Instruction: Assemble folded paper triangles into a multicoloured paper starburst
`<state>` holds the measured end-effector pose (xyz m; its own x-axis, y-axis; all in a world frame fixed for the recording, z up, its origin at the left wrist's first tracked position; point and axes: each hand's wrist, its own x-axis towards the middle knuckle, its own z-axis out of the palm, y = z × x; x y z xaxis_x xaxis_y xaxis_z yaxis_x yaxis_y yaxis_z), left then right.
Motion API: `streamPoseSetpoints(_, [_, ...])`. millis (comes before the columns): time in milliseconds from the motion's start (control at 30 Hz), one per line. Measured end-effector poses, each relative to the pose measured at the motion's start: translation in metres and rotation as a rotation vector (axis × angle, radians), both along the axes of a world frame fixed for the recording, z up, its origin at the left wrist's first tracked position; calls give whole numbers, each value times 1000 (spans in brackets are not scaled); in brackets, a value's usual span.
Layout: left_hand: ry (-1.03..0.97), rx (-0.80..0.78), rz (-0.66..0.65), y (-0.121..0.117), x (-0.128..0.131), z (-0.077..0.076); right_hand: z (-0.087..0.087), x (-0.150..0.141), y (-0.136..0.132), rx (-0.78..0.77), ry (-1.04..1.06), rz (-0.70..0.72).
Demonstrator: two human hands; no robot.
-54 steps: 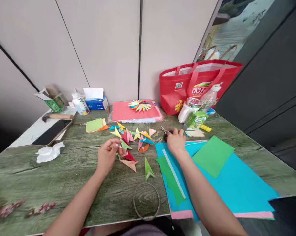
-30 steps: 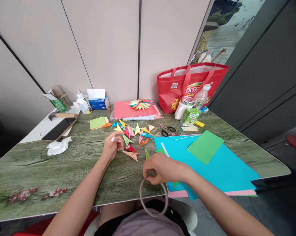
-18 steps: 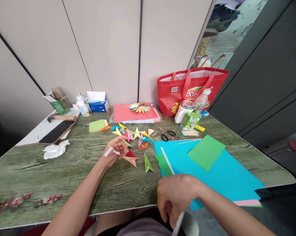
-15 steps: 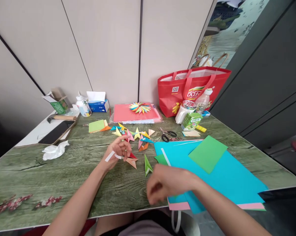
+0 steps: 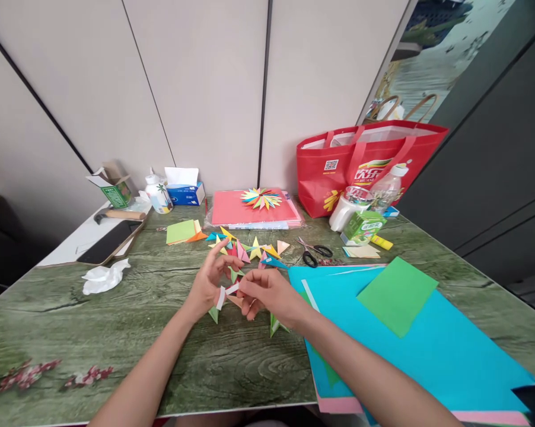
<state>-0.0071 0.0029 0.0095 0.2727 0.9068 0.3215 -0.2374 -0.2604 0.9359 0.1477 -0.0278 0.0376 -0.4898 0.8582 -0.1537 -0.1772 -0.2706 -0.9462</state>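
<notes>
My left hand [image 5: 207,283] is curled over a light green folded paper piece [image 5: 214,315], whose points show below the palm and between the fingers. White strips of tape [image 5: 222,298] are stuck near the base of its thumb. Close against it, my right hand [image 5: 267,295] pinches the end of a white tape strip [image 5: 232,289]. A peach folded piece [image 5: 235,300] lies partly hidden behind the fingers. Another green folded piece [image 5: 276,325] rests on the table under my right wrist. Several colourful folded pieces [image 5: 255,248] lie beyond my hands.
Blue paper sheets [image 5: 427,362] with a green square [image 5: 398,296] cover the right side. Black-handled scissors [image 5: 312,252] lie behind them. A finished paper star ring [image 5: 261,198] sits on red paper at the back. A phone [image 5: 111,240] and crumpled tissue [image 5: 105,276] are at left.
My right hand has moved up and left to meet my left hand and now pinches a tape strip. A green folded piece now shows in my left hand. The view has shifted slightly.
</notes>
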Motion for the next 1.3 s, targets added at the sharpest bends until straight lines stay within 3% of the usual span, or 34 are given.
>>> streamPoseSetpoints(200, [5, 11, 106, 3, -7, 2, 2, 8, 14, 208, -98, -218])
streamPoseSetpoints(300, [-49, 11, 283, 5, -10, 2, 2, 16, 20, 346, -170, -317])
streamPoseSetpoints(467, [-115, 49, 658, 5, -12, 6, -9, 0, 3, 688, -565, -126])
streamPoseSetpoints(600, [-184, 125, 826, 6, -17, 14, -20, -36, -12, 965, -1023, 6])
streamPoseSetpoints(700, [-241, 130, 897, 7, -22, 17, -24, -55, -14, 1050, -1163, 47])
streamPoseSetpoints(800, [-258, 117, 905, 7, -24, 16, -26, -63, -10, 997, -1209, 59])
streamPoseSetpoints(900, [-212, 119, 901, 6, -21, 14, -27, -60, -4, 888, -1104, 30])
streamPoseSetpoints(1100, [-132, 215, 937, 0, -12, 13, -30, -33, 15, 549, -499, -256])
streamPoseSetpoints(1200, [-13, 140, 829, -7, -5, 9, -31, -19, 18, 348, -230, -300])
streamPoseSetpoints(1300, [133, 31, 663, -14, 5, 3, -30, -9, 19, 128, 53, -455])
